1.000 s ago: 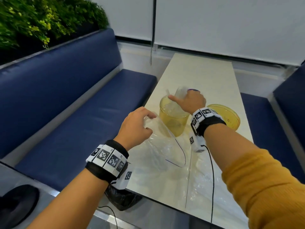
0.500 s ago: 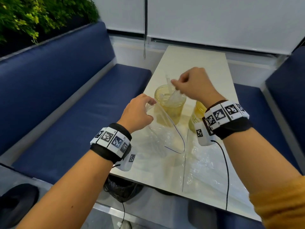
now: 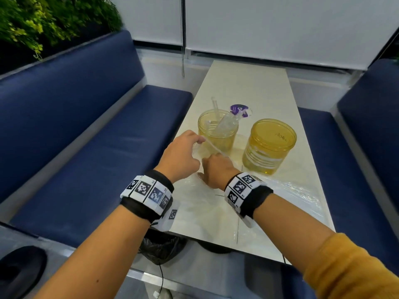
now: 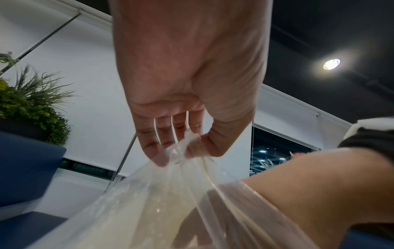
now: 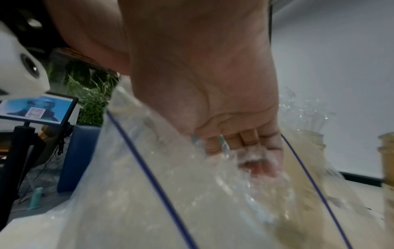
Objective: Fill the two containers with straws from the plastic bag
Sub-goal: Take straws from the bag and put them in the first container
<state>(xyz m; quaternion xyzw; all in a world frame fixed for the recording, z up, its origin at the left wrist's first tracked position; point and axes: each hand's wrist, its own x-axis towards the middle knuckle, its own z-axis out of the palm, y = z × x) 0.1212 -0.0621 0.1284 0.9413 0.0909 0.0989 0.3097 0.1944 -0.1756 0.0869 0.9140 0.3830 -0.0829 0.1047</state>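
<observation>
Two yellow see-through containers stand on the pale table (image 3: 248,83). The left container (image 3: 216,139) holds a few clear straws (image 3: 216,108) and a clear wrapped bundle with a purple label (image 3: 238,109). The right container (image 3: 269,145) looks empty. A clear plastic bag (image 3: 287,190) with a blue line lies in front of them. My left hand (image 3: 199,140) (image 4: 187,148) pinches the bag's rim and lifts it. My right hand (image 3: 216,167) (image 5: 251,158) reaches into the bag's mouth. Its fingers are blurred behind the plastic (image 5: 149,185), with no straw visibly held.
Blue padded benches (image 3: 108,137) run along both sides of the narrow table. A black bag (image 3: 162,249) sits on the floor under the table's near edge. Green plants (image 3: 43,22) stand behind the left bench. White blinds close off the far end.
My right hand has let go of the straws over the left container and come back down into the bag. The left hand kept its hold on the bag's rim.
</observation>
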